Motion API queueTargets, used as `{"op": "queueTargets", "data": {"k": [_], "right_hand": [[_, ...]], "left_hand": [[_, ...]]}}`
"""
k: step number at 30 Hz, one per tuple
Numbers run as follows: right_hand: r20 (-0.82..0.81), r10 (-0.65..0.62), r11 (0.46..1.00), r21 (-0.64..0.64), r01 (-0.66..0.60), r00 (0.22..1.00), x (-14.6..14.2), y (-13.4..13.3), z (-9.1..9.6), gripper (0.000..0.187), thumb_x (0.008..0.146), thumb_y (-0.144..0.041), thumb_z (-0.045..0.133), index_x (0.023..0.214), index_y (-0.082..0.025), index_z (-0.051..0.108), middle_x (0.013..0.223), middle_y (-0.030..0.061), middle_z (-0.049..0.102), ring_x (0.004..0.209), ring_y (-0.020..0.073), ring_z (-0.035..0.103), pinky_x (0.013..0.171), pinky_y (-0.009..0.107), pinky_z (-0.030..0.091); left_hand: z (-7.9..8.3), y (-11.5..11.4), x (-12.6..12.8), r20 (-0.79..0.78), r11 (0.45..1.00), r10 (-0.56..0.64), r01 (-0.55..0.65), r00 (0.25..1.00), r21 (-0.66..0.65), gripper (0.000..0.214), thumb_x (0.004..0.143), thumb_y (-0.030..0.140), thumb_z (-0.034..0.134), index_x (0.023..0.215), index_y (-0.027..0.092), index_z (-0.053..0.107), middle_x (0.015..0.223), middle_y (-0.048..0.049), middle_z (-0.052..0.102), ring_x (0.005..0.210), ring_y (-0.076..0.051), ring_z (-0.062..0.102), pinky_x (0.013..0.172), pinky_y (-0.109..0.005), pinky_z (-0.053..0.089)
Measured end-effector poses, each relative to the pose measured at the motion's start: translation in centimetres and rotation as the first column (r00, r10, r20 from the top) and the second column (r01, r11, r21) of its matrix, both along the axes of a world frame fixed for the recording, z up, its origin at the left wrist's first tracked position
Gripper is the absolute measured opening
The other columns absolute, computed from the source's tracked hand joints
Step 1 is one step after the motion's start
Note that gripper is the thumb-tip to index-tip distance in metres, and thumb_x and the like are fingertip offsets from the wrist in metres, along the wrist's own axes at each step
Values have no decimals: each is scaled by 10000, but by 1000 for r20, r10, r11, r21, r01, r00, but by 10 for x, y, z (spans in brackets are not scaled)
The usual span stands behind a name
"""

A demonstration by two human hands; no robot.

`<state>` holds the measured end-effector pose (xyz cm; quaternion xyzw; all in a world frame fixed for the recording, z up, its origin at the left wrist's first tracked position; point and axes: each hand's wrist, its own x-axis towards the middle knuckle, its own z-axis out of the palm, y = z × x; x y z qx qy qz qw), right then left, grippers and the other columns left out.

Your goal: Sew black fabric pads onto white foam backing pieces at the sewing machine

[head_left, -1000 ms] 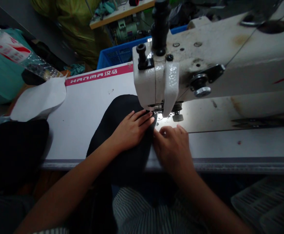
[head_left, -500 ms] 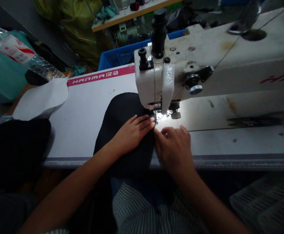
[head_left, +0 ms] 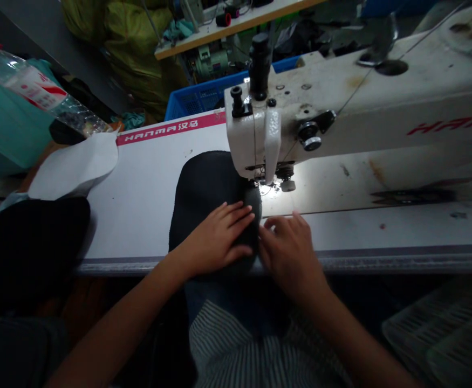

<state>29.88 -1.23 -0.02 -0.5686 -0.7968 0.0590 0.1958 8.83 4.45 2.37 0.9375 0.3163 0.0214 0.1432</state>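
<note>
A piece of black fabric (head_left: 205,186) lies on the white sewing table (head_left: 146,183), its right edge under the lit needle area of a white sewing machine (head_left: 333,118). My left hand (head_left: 215,237) lies flat on the near part of the fabric with fingers stretched out. My right hand (head_left: 290,250) rests beside it at the fabric's right edge, fingers curled toward the cloth; what the fingertips hold is hidden.
A white sheet (head_left: 76,167) and a pile of dark cloth (head_left: 29,242) lie at the left. A clear plastic bottle (head_left: 37,94) sits far left. A blue crate (head_left: 203,94) stands behind the table. White plastic baskets (head_left: 442,334) sit low at the right.
The black fabric has moved away from me, under the needle, so less of it hangs over the near table edge. Both hands now sit closer to the table's front edge.
</note>
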Motion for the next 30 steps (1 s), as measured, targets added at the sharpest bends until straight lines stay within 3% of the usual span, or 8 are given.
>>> {"op": "queueTargets", "data": {"k": [2,3,6,10,16,20,30], "right_hand": [[-56,94,996,-3,-95,994,0,-22,-1,124,954,-208,598,1019,-208,704,1025,75,649,957,245,547,1155,546,348],[-79,127,992,-5,-128,989,-1,-33,-2,107,953,-207,608,1002,-206,703,1002,66,647,944,236,552,1163,538,348],[-88,154,988,6,-154,984,-4,-54,-6,144,957,-200,621,1067,-208,715,932,44,636,898,219,550,1165,528,357],[-46,133,989,70,-129,990,-8,-62,-10,312,978,-195,600,1277,-218,684,890,37,625,856,211,532,1141,530,384],[-18,106,993,46,-105,994,-9,-64,-12,185,968,-188,604,1093,-225,736,885,36,626,874,213,523,1185,504,341],[-11,117,993,37,-116,993,-9,-65,-14,294,969,-177,599,1236,-232,709,904,37,624,886,218,521,1199,515,318],[-22,124,991,50,-123,992,-9,-64,-11,273,958,-152,594,1195,-209,716,887,40,626,876,225,524,1182,522,340]], "left_hand": [[0,-29,-13,-2,999,-39,39,999,-21,890,929,657,631,1577,102,377,1639,-213,394,1565,-354,294,1261,-605,285],[-2,-42,-18,6,999,-32,32,999,-7,840,952,596,633,1580,104,371,1641,-209,391,1573,-358,271,1259,-620,279],[-9,-61,-27,104,998,63,-63,993,-7,537,1038,196,475,1567,148,395,1611,-139,468,1573,-274,297,1264,-594,296],[-9,-59,-23,226,971,224,-197,948,-134,571,1016,71,395,1572,199,393,1589,-87,510,1529,-166,389,1268,-510,330],[-11,-64,-19,-23,991,131,-130,991,37,586,982,63,458,1542,236,480,1609,-59,477,1577,-278,285,1262,-662,229],[-16,-67,-22,-41,979,177,-172,983,108,585,985,51,428,1548,205,476,1612,-75,467,1572,-301,293,1250,-661,258],[-21,-68,-17,-75,977,166,-154,983,150,582,1021,113,459,1587,240,409,1655,-56,401,1588,-312,242,1250,-647,266]]}}
